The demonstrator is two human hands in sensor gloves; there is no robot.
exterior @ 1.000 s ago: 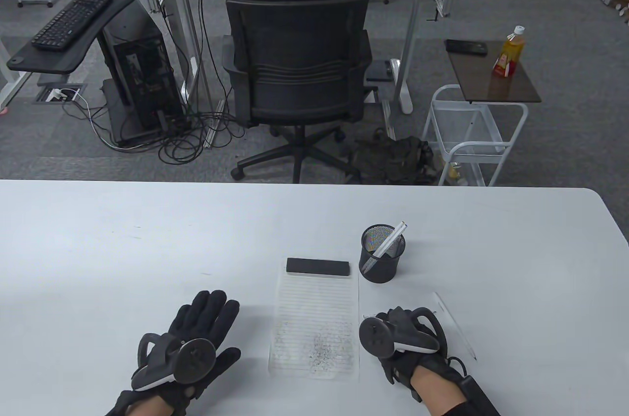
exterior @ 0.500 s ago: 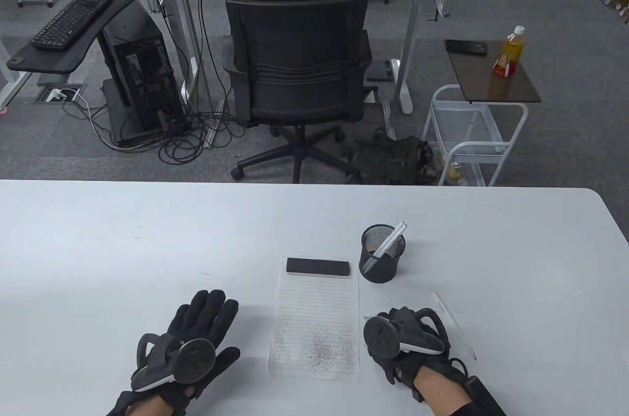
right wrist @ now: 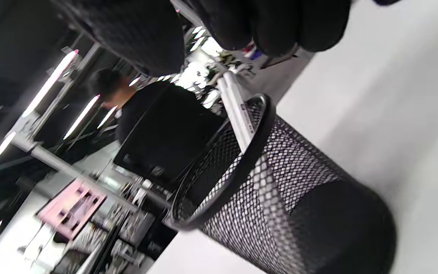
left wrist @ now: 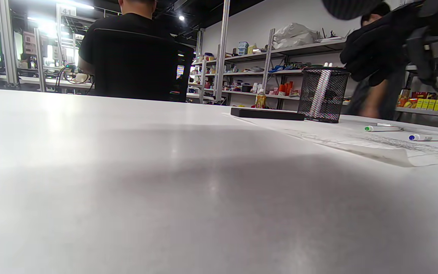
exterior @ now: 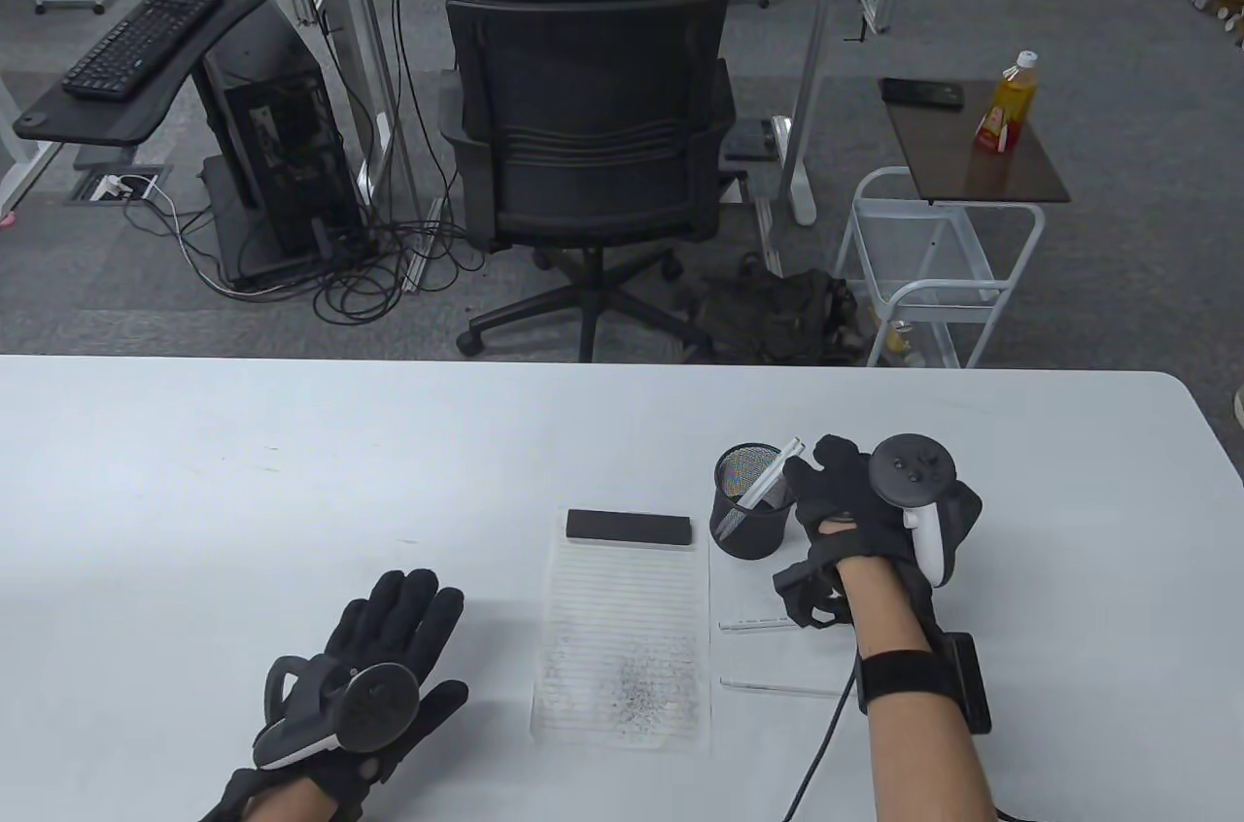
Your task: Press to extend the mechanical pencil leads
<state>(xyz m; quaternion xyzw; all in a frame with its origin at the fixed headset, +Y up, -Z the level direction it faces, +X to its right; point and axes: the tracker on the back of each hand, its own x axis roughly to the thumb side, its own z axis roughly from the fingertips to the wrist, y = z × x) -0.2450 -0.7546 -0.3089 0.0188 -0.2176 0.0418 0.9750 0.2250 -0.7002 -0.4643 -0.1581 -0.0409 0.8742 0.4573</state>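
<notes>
A black mesh cup (exterior: pixel 746 521) stands right of the lined paper (exterior: pixel 622 637) and holds white mechanical pencils (exterior: pixel 768 480) leaning to the right. My right hand (exterior: pixel 812 472) is at the cup's right rim, fingers over the pencil tops. In the right wrist view the thumb and fingertips (right wrist: pixel 280 23) hover just above the pencil ends (right wrist: pixel 238 110), apart from them. Two more pencils (exterior: pixel 753 625) (exterior: pixel 777 688) lie on the table by the paper's right edge. My left hand (exterior: pixel 398 628) rests flat on the table, fingers spread, holding nothing.
A black flat block (exterior: pixel 630 528) lies across the top of the paper, which has grey scribbles low down. The cup (left wrist: pixel 323 95) and the two lying pencils (left wrist: pixel 382 128) also show in the left wrist view. The table's far edge (exterior: pixel 583 360) faces an office chair.
My right hand has left the spot beside the paper and moved up to the cup's pencils. A pencil now lies where that hand was. The left hand has barely moved.
</notes>
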